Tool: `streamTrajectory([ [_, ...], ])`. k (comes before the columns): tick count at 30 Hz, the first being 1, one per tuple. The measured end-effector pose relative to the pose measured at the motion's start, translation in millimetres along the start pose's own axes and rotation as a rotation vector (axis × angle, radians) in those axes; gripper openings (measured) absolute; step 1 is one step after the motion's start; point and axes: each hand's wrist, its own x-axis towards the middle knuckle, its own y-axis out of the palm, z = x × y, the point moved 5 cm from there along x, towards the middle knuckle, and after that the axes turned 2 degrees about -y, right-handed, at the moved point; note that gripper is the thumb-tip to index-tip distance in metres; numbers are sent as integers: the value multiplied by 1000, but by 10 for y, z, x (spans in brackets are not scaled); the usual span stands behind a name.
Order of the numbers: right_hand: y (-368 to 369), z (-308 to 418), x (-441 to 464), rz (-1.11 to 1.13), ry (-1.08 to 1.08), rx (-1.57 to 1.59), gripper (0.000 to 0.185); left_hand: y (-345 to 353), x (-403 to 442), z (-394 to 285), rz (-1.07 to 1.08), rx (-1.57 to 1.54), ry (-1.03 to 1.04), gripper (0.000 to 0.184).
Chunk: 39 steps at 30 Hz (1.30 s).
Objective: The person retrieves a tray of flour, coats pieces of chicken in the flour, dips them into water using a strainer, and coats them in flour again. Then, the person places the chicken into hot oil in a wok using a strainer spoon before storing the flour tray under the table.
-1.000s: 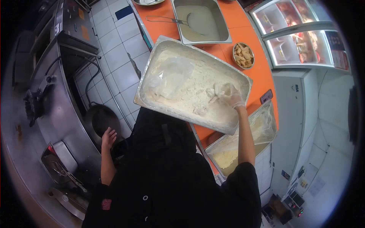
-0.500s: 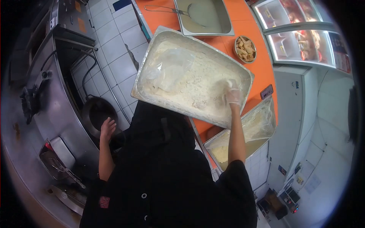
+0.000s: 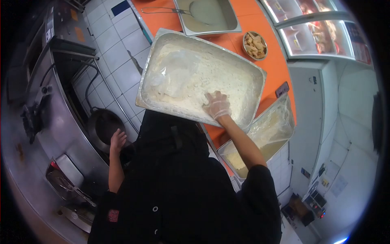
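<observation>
A large metal tray (image 3: 141, 87) of pale flour (image 3: 227, 75) lies across the orange counter in front of me. My right hand (image 3: 216, 105), in a clear plastic glove, rests in the flour near the tray's front edge. Its fingers are spread, the tips dusted or sunk in flour, and no piece of food shows in it. A clear plastic bag (image 3: 178, 71) lies on the flour in the tray's left half. My left hand (image 3: 118, 139) is bare and empty, raised at my side near a dark round pan (image 3: 103, 124), its fingers loosely apart.
Behind the tray stands a metal pan of cloudy liquid (image 3: 219, 18) with a wire strainer (image 3: 166, 10). A bowl of pale food pieces (image 3: 255, 45) and a phone (image 3: 282, 89) sit on the orange counter (image 3: 280, 67). A plastic-lined container (image 3: 280, 134) stands at right, steel equipment (image 3: 73, 110) at left.
My right hand has moved left and nearer to me through the flour, from the tray's right end to its front middle. My left hand has barely shifted. The view has turned slightly.
</observation>
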Motion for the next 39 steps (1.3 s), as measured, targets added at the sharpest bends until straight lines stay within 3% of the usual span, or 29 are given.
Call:
streamTrajectory([
  [2,127,-271,147,-95,-66,-13,60,31,48,-43,11,5,0,68],
  [4,251,-742,340,-387,-246,327,52,38,49,-50,-1,-19,-2,67],
  [6,-55,-1035,348,-119,-81,830,52,65,11,-130,-8,-6,23,67],
  [8,-324,-1112,145,18,247,1431,50,59,-11,-165,-7,5,35,66],
  [9,-274,-1270,148,16,255,1429,50,92,-17,-160,4,19,54,65],
  [11,-443,-1516,303,-302,-93,429,50,91,35,-140,-2,48,36,64],
  [12,-494,-1507,287,-306,-95,429,50,74,36,-132,-19,75,12,62],
  [14,-612,-1694,204,-523,201,774,62,48,35,-124,-19,59,27,62],
  [15,-662,-1632,210,-520,199,776,62,31,21,-116,-17,50,39,62],
  [17,-610,-1332,286,-266,144,477,78,7,6,-83,-30,60,34,62],
  [19,-55,-958,452,-575,-98,-138,80,12,-8,-83,-45,68,36,62],
  [22,-87,-313,166,-599,-86,-36,61,-11,-98,-72,-45,38,40,61],
  [25,134,-288,282,-556,-141,69,57,-46,-143,-18,-62,6,50,54],
  [28,2,-483,349,-592,-284,113,52,-67,-191,-15,-63,54,23,61],
  [30,-163,-699,397,-548,-127,647,40,-93,-210,2,-91,56,18,61],
  [33,-497,-411,245,-630,-166,595,35,-125,-172,49,-89,77,25,61],
  [35,-368,10,291,-453,-285,193,38,-105,-158,44,-88,134,3,60],
  [37,43,287,307,-604,-374,8,44,-54,-175,-2,-82,157,9,60],
  [39,102,250,313,-552,-346,68,47,23,-185,-104,-76,177,19,59],
])
